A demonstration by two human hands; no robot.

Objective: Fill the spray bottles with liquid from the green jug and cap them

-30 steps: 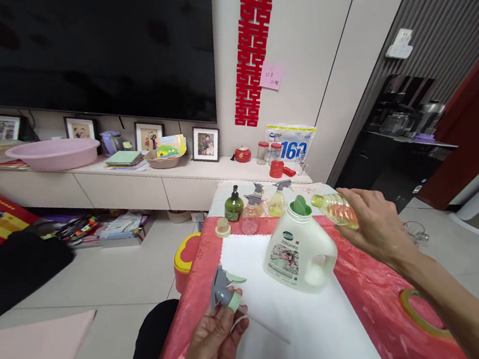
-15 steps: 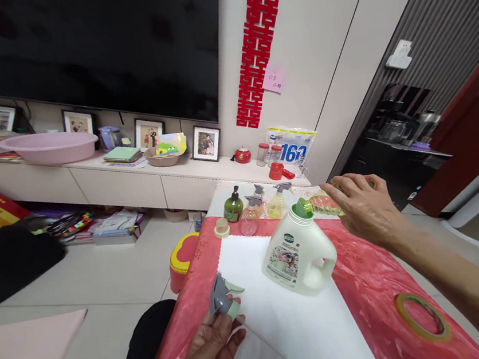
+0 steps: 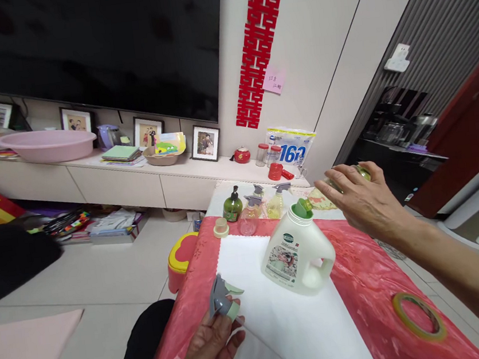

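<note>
My left hand pinches a grey and pale green trigger spray head, its thin dip tube pointing down to the right over a white sheet. My right hand is wrapped around a clear bottle with yellowish liquid and tips it on its side. The bottle's neck meets the green mouth of a pale green detergent jug, which stands upright on the sheet. Whether liquid is flowing cannot be made out.
Behind the jug stand a green pump bottle, a pinkish spray bottle, a yellowish spray bottle and a pale cap. A tape roll lies on the red table cover. A yellow-red stool is beside the table.
My right hand has tilted the bottle more steeply, raising its base, with the neck still at the jug's mouth. My left hand holds the spray head in nearly the same place.
</note>
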